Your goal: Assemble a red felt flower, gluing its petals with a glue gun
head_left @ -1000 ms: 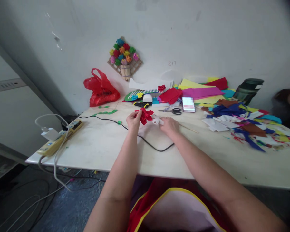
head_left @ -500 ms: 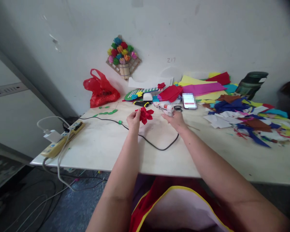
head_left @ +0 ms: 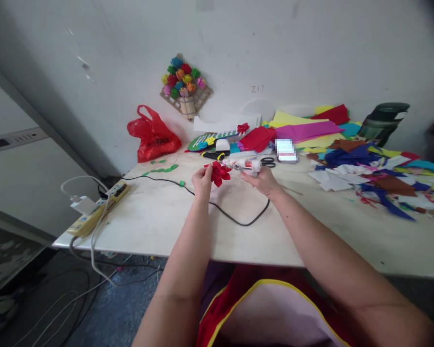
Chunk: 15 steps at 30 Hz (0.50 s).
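Observation:
My left hand (head_left: pixel 201 182) pinches a red fabric or paper flower (head_left: pixel 220 174) by its left side, a little above the white table (head_left: pixel 159 207). In my right hand (head_left: pixel 262 180) is a white hot glue gun (head_left: pixel 249 165), its nozzle end pointing left at the flower. The tip comes up against the petals; whether it touches them I cannot tell. A black cord (head_left: pixel 238 223) loops from under my right hand across the table to the left. Black-handled scissors (head_left: pixel 268 162) lie just behind the glue gun, and a yellow-and-black cutter (head_left: pixel 214 155) lies behind the flower.
A power strip (head_left: pixel 97 212) with a white charger sits at the left edge. Behind stand a red plastic bag (head_left: pixel 155 135) and a phone (head_left: pixel 286 151). Coloured sheets (head_left: pixel 307 132) and a heap of scraps (head_left: pixel 379 173) cover the right, near a dark bottle (head_left: pixel 383 123). Green scraps (head_left: pixel 162 169) lie left.
The glue gun has swung level and its nozzle has come to the red flower. The flower has turned slightly in my left hand. The whole view has shifted a little.

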### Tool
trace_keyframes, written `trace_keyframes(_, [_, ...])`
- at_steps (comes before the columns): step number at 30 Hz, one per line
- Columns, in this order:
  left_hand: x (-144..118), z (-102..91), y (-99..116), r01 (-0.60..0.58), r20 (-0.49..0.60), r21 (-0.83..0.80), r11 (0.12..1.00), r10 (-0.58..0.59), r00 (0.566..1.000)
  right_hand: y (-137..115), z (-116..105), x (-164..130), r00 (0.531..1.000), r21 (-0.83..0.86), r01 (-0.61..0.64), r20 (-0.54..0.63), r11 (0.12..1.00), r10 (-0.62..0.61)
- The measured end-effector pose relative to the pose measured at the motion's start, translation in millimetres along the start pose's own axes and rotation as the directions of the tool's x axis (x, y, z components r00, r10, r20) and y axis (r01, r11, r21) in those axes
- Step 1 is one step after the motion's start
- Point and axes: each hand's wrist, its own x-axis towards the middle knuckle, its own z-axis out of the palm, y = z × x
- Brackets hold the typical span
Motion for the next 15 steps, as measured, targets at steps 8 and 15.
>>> trace_keyframes(8, [0,-0.3,-3,-0.042,-0.014,0.095,0.995,0.043,0.999,11,0,4,0.999,-0.171,0.04,0.028,0.984,-0.036])
trace_keyframes(15, [-7,2.6,9,-0.077,-0.006,0.183,0.98,0.079,0.997,11,-2,5,1.0,-0.303,0.02,0.027,0.953,-0.012])
